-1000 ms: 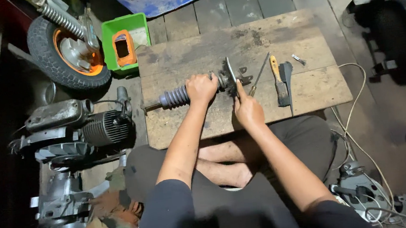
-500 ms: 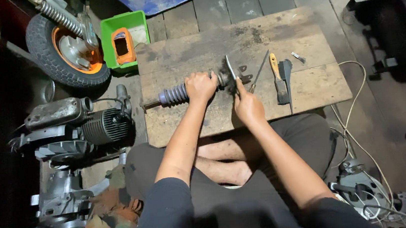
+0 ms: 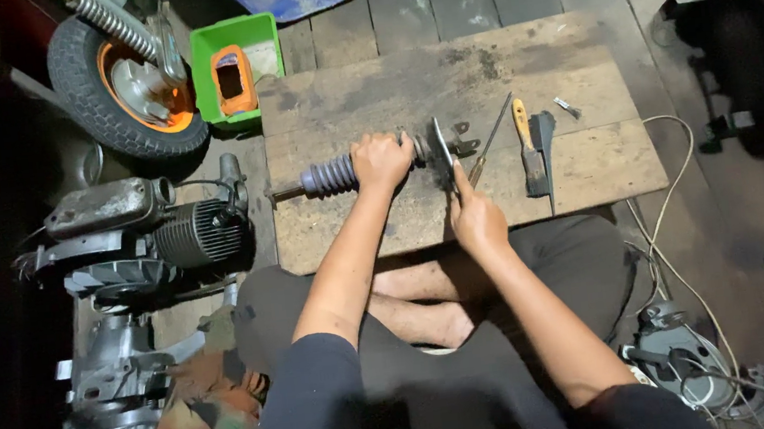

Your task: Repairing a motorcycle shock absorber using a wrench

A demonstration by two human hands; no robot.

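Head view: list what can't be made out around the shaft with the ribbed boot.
- Shaft middle: hidden under the left hand.
- Right hand fingertips at the disc: too small to tell whether they grip it.
- Small metal piece: too small to identify.
- Wheel: top cut off by the picture edge.

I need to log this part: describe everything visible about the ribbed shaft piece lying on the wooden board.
The ribbed shaft piece lies on its side across the wooden board, running left to right. A thin metal rod sticks out past a grey-blue ribbed rubber boot; the other end carries a dark round plate standing on edge. It looks worn and dirty. The left hand wraps its middle; the right hand has fingers at the plate.
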